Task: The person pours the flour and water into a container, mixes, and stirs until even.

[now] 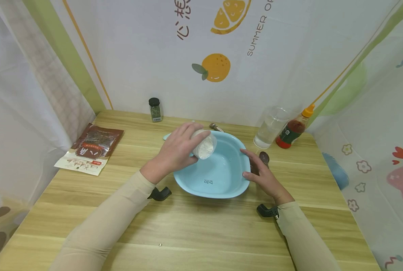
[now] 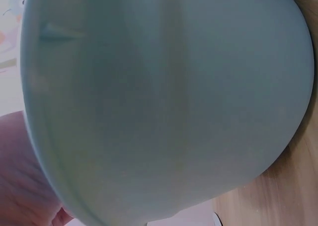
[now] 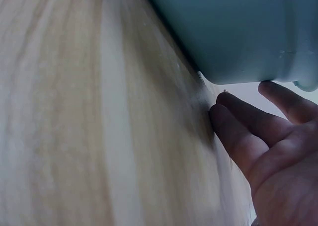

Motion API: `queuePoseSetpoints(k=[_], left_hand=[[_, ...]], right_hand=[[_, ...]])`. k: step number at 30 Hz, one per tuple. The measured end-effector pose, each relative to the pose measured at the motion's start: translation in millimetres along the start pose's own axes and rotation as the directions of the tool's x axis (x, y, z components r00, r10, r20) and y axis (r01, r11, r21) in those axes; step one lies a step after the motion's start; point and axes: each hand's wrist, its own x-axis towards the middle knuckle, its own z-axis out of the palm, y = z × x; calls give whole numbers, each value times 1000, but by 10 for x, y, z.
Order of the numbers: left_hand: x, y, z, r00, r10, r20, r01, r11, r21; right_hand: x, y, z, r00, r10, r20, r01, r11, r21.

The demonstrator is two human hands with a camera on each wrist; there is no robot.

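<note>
left grip (image 1: 179, 147) curls round a tilted plastic cup (image 1: 214, 142) of white powder (image 1: 206, 148) over the light-blue basin (image 1: 222, 171), which the right grip (image 1: 265, 177) touches, fingers extended. over-tipping could dump the powder all at once.

In the head view, the table (image 1: 188, 233) is looked down on from its near side, facing the far curtain (image 1: 137, 56); the blue basin (image 1: 222, 167), left hand (image 1: 179, 148) and right hand (image 1: 267, 178) are all taken in from above. In the left wrist view, the basin's outer wall is faced from very close and shown turned sideways. In the right wrist view, the tabletop is skimmed from low down, tilted. The right hand is shared by the head and right wrist views.
</note>
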Motion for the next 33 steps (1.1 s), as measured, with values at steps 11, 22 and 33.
queuePoseSetpoints(k=[11,22,33], left_hand=[[2,4,5,1000,22,6,-22,1000,18],[-1,5,23,999,42,5,-42,998,43],[2,11,30,998,55,8,-55,997,52]], right_hand=[[-6,-18,1,1000,13,-7,-13,1000,-5],[-2,2,-2,1000,13,-5,-13,1000,-7],[-6,-8,-1,1000,1,-6,-1,1000,-23]])
